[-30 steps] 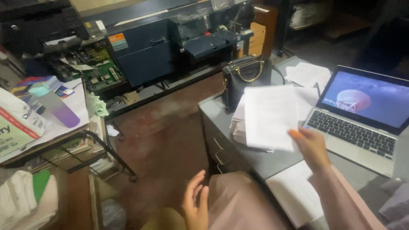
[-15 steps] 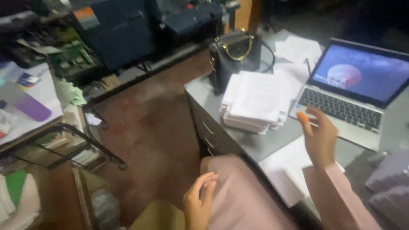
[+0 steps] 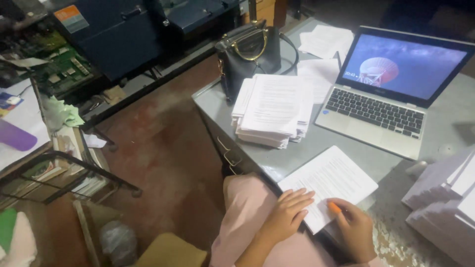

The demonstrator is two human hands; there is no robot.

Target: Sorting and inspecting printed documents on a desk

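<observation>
Sheet of printed paper lying at the near desk edge, pinned under flat, pressed-together left hand fingers; right hand curled just beside, pinching something orange. Likely to crease or slide off if pressed unevenly, with one corner overhanging below the fingertips.

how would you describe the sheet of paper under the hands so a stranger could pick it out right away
Start at the open laptop on the grey desk, then come toward the near desk edge. The single sheet lies flat there, slanted, with the left hand on its near corner and the right hand beside it. Unlike the thick paper stack by the black handbag, it is one loose printed page.
</observation>
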